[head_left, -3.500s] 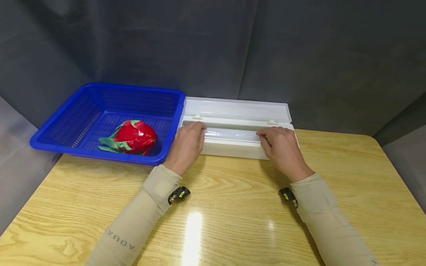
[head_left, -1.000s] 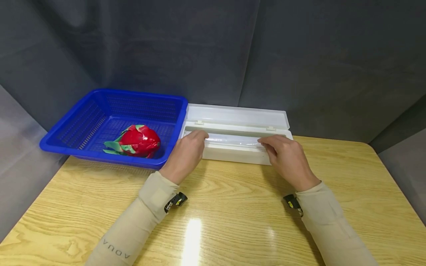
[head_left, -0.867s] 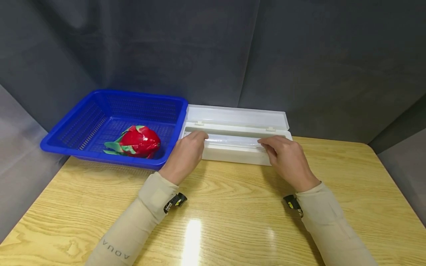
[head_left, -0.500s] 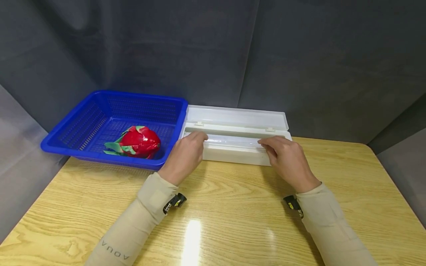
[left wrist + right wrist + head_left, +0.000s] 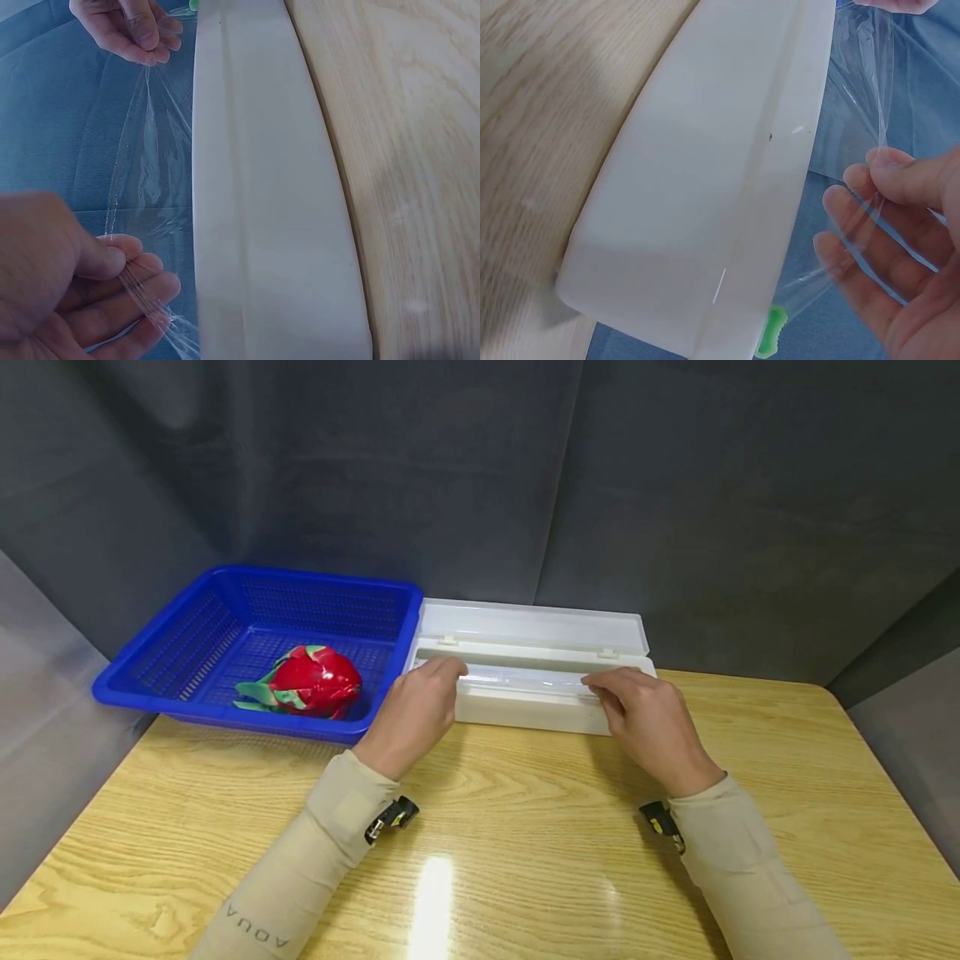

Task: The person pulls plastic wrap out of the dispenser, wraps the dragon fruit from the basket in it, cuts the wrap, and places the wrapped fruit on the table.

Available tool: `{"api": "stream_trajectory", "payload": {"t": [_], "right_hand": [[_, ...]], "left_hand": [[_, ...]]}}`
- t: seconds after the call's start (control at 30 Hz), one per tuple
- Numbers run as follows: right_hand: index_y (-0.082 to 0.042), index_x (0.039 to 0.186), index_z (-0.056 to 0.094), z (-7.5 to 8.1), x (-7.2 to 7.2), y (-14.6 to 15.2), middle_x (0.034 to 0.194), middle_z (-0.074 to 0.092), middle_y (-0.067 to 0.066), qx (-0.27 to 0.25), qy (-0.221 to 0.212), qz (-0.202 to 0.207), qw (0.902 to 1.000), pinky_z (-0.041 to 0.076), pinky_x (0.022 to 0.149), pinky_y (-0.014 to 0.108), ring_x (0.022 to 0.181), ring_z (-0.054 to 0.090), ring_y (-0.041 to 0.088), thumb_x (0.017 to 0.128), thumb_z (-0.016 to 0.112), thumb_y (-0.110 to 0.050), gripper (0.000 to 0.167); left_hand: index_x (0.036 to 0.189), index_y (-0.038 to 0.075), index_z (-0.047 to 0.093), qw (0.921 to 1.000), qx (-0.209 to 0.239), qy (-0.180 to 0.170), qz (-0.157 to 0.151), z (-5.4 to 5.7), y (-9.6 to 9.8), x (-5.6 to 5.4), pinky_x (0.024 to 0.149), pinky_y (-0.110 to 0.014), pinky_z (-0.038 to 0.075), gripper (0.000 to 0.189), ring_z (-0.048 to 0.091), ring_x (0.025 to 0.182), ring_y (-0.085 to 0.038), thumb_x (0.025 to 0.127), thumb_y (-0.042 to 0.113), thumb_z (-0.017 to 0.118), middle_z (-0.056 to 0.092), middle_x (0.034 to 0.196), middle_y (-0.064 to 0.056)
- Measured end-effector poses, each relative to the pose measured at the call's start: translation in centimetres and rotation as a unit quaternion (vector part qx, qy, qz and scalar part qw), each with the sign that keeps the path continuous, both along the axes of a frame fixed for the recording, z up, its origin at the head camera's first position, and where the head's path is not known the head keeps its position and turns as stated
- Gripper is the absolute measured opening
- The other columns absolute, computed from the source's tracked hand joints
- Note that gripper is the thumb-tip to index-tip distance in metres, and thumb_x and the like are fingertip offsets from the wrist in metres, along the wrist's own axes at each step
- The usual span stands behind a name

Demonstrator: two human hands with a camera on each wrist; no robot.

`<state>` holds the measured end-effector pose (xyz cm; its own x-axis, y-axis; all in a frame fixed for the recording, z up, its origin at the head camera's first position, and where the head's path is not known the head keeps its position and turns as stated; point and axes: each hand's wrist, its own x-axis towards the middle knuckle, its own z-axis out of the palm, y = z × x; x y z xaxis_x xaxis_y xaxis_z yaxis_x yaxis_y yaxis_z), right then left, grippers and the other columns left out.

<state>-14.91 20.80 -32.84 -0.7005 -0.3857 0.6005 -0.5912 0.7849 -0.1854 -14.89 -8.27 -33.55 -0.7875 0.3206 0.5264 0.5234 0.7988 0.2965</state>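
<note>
A white cling film dispenser (image 5: pixel 532 712) lies lengthwise on the table, its lid (image 5: pixel 532 622) tipped back. Clear cling film (image 5: pixel 154 165) stretches up from the dispenser between the two hands. My left hand (image 5: pixel 416 714) is over the dispenser's left part, pinching the film's edge between thumb and index finger. Over the right part, my right hand (image 5: pixel 652 722) pinches the other side of the edge. In the right wrist view the film (image 5: pixel 862 82) gathers into creases at the thumb, the other fingers spread behind it. A green piece (image 5: pixel 771 330) shows at the dispenser's end.
Left of the dispenser, touching or nearly so, stands a blue plastic basket (image 5: pixel 258 712) holding a red dragon fruit (image 5: pixel 318 681) with green tips. The wooden table (image 5: pixel 517 860) spreads in front, and a dark grey curtain (image 5: pixel 480 477) hangs close behind.
Against the earliest frame, the whole head view has shifted slightly, with the scene lower in it. Both hands keep their pinch on the cling film; over the last second they have hardly moved.
</note>
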Motion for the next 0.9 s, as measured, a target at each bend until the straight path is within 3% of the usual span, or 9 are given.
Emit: {"api": "stream_trajectory", "payload": {"t": [0.9], "right_hand": [[0.001, 0.1, 0.078, 0.3, 0.3, -0.3, 0.095, 0.08, 0.019, -0.024, 0.02, -0.02, 0.9993, 0.062, 0.071, 0.051, 0.086, 0.078, 0.034, 0.088, 0.072, 0.007, 0.015]], "left_hand": [[0.107, -0.001, 0.071, 0.9997, 0.008, 0.02, -0.01, 1.1, 0.0, 0.6, 0.082, -0.044, 0.063, 0.023, 0.077, 0.095, -0.032, 0.094, -0.009, 0.055, 0.077, 0.104, -0.015]]}}
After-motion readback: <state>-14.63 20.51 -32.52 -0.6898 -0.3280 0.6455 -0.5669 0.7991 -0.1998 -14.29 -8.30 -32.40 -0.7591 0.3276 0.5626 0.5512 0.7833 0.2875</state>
